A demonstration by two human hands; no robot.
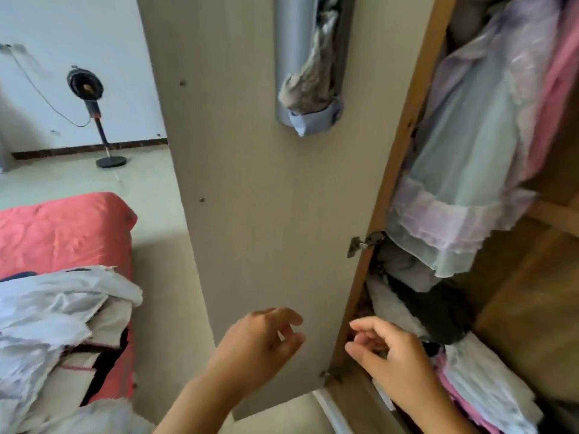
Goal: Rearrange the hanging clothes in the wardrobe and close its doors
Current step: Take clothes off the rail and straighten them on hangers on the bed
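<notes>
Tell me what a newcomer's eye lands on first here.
Probably the open wardrobe door, a pale panel filling the middle, with a grey pocket stuffed with cloth near its top. Right of it, pastel lilac and green clothes hang inside the wardrobe. Below, the left hand and right hand hover empty by the door's hinge edge.
</notes>
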